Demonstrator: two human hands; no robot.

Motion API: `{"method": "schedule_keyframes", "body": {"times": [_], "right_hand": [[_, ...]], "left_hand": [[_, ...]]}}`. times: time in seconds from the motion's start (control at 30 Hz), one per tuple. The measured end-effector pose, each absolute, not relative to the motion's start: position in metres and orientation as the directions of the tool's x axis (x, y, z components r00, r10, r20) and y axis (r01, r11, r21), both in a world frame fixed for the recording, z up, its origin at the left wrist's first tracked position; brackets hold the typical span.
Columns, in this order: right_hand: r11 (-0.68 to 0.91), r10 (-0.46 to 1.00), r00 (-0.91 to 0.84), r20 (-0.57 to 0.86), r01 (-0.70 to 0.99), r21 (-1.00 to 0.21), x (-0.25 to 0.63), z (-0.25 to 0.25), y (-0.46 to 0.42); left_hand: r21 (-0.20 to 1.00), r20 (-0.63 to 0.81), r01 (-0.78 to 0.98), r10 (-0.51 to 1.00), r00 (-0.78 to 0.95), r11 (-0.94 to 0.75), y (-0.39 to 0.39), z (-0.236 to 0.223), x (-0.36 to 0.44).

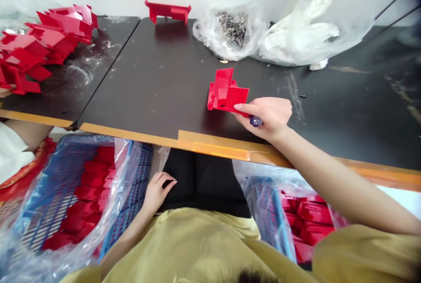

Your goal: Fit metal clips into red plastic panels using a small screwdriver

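My right hand (271,114) is closed on a red plastic part (228,92) over the dark table, with the thumb pressed on its near right corner. The part has upright walls and a flat panel. Out of the same fist pokes the rounded end of a dark blue tool handle (255,121); the rest is hidden in the palm. My left hand (158,191) rests low by my black-clad thigh, below the table edge. Its thumb and fingers are curled together, and any small thing at their tips is too small to name.
Red parts are piled (42,46) at the left; another red part (167,11) stands by the wall. Plastic bags hold small metal pieces (233,28) and white material (299,33). Blue lined crates (123,213) with red parts flank my lap. Another person's hand (5,92) shows far left.
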State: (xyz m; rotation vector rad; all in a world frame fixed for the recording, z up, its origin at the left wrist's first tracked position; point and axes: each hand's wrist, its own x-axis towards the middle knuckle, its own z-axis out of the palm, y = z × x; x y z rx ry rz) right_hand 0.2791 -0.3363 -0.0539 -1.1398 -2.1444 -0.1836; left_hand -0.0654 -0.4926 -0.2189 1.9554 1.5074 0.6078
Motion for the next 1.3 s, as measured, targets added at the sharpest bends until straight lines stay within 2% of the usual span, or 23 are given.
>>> {"method": "schedule_keyframes", "body": {"times": [0.17,0.27,0.33,0.4,0.43,0.5,0.57,0.67,0.87,1.07,1.3], "right_hand": [[0.551,0.604,-0.173,0.778,0.796,-0.251,0.271,-0.024,-0.355],[0.532,0.561,0.081,0.824,0.727,-0.433,0.260,0.007,-0.372],[0.499,0.683,0.174,0.710,0.599,-0.626,0.254,0.026,-0.378],[0.380,0.850,0.191,0.490,0.421,-0.823,0.251,0.038,-0.377],[0.296,0.916,0.168,0.364,0.327,-0.897,0.251,0.040,-0.374],[0.119,0.987,0.085,0.134,0.162,-0.980,0.251,0.036,-0.364],[-0.020,1.000,-0.009,-0.021,0.072,-0.997,0.251,0.025,-0.353],[-0.119,0.987,-0.105,-0.125,0.058,-0.991,0.249,0.005,-0.339],[-0.216,0.949,-0.221,-0.224,0.061,-0.974,0.244,-0.019,-0.331],[-0.258,0.928,-0.268,-0.258,0.035,-0.965,0.243,-0.028,-0.333],[-0.260,0.926,-0.277,-0.256,0.026,-0.965,0.242,-0.032,-0.335]], "left_hand": [[0.734,0.031,0.631,0.941,0.337,-0.250,-0.479,-0.185,-0.049],[0.755,0.137,0.549,0.905,0.402,-0.358,-0.474,-0.145,-0.031],[0.747,0.259,0.475,0.862,0.435,-0.464,-0.469,-0.111,-0.021],[0.705,0.398,0.374,0.773,0.494,-0.602,-0.463,-0.073,-0.015],[0.653,0.492,0.278,0.674,0.551,-0.704,-0.459,-0.056,-0.014],[0.596,0.587,0.182,0.579,0.566,-0.782,-0.451,-0.025,-0.011],[0.602,0.629,0.205,0.617,0.473,-0.771,-0.440,-0.004,-0.008],[0.686,0.598,0.312,0.754,0.274,-0.657,-0.417,0.009,0.004],[0.861,0.316,0.338,0.920,0.231,-0.381,-0.355,-0.002,0.033],[0.823,0.254,0.450,0.933,0.253,-0.346,-0.335,-0.026,0.043],[0.711,0.334,0.551,0.899,0.282,-0.437,-0.338,-0.031,0.047]]}}
